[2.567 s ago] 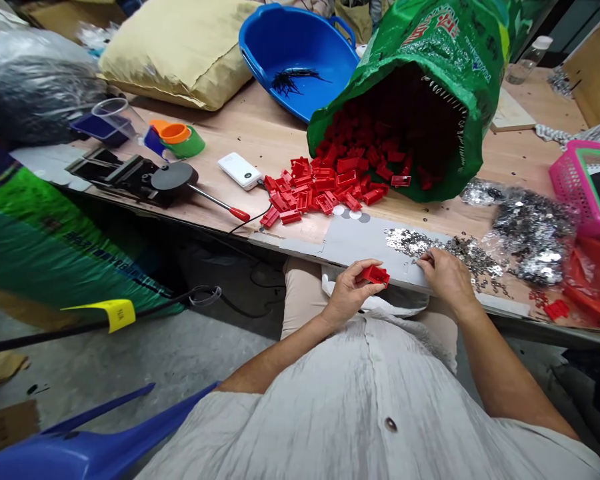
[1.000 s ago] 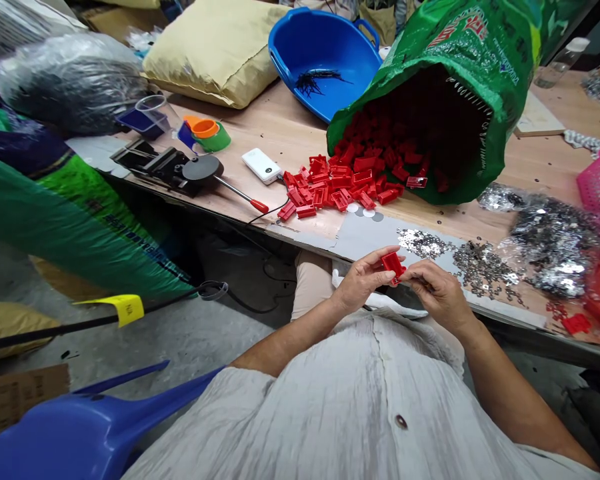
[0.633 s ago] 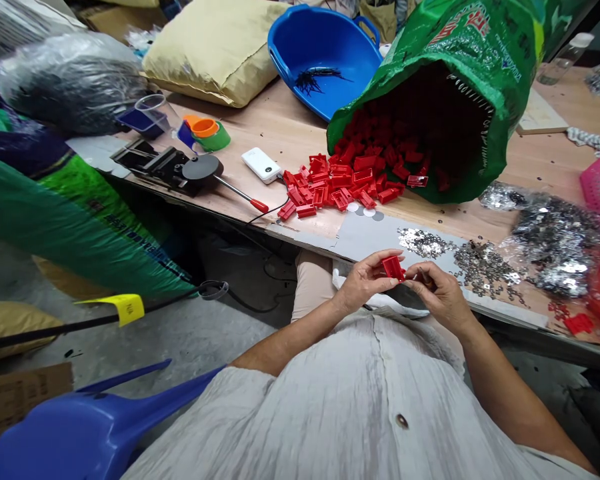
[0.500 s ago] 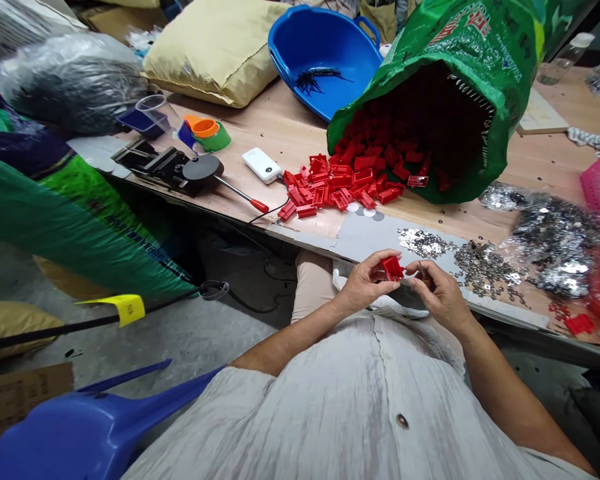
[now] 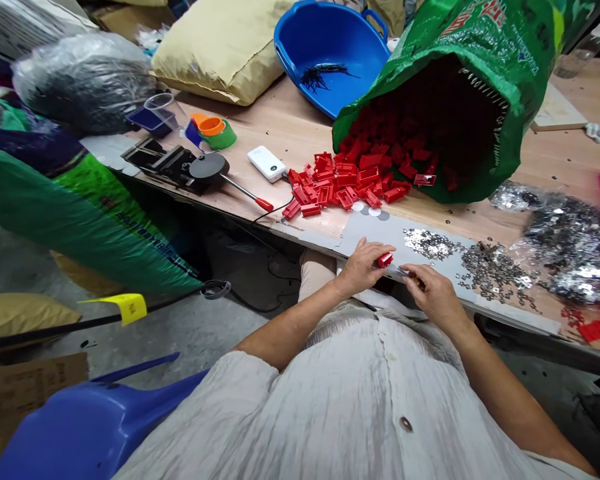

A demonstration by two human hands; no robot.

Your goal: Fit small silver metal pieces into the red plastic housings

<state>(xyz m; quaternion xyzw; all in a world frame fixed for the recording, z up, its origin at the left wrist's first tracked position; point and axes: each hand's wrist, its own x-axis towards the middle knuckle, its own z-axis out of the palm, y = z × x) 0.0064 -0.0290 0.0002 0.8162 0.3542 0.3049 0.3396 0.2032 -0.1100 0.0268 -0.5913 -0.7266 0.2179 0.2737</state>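
Note:
My left hand is closed around a small red plastic housing at the table's front edge. Just to its right, my right hand pinches a thin, light metallic piece, whose tip points toward the housing; its exact kind is too small to make out. On the grey sheet beyond my hands lie a pile of shiny silver metal plates and a darker pile of small metal parts. Many more red housings spill from the mouth of a green woven sack.
A blue basin with thin black strips stands behind, beside a beige sack. Left are a hand press with a red-tipped lever and a white power bank. Plastic bags of metal parts lie right. A blue chair stands lower left.
The red housing has turned in my left hand and more of it is covered by the fingers. My right hand has moved slightly down and away from it. The view has shifted a little.

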